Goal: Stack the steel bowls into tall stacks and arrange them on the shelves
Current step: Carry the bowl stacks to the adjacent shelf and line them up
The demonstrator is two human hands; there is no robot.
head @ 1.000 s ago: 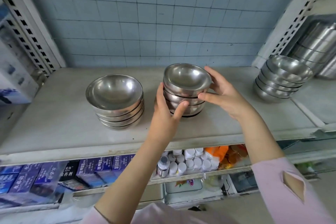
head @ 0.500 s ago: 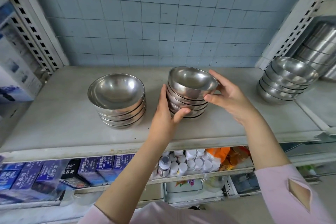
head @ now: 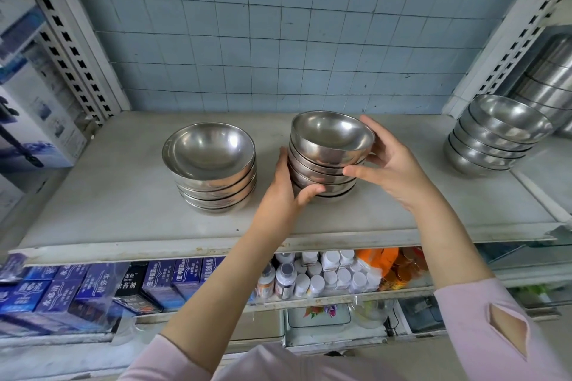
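A stack of steel bowls (head: 328, 145) stands in the middle of the grey shelf (head: 123, 204). My left hand (head: 284, 192) cups its left side low down, thumb curled under the front. My right hand (head: 390, 164) holds the right side higher up, thumb across the front and fingers behind the top bowl. A second stack of steel bowls (head: 212, 164) stands to the left, apart from my hands. A third stack (head: 492, 136) leans at the shelf's right end.
Perforated white uprights (head: 74, 49) frame the shelf against a blue tiled wall. Larger steel vessels (head: 551, 77) stand on the neighbouring shelf to the right. Blue boxes (head: 77, 288) and white-capped bottles (head: 315, 272) fill the shelf below.
The middle stack has settled lower onto the shelf, and its bowls now sit closer together. Both hands keep their hold on its sides.
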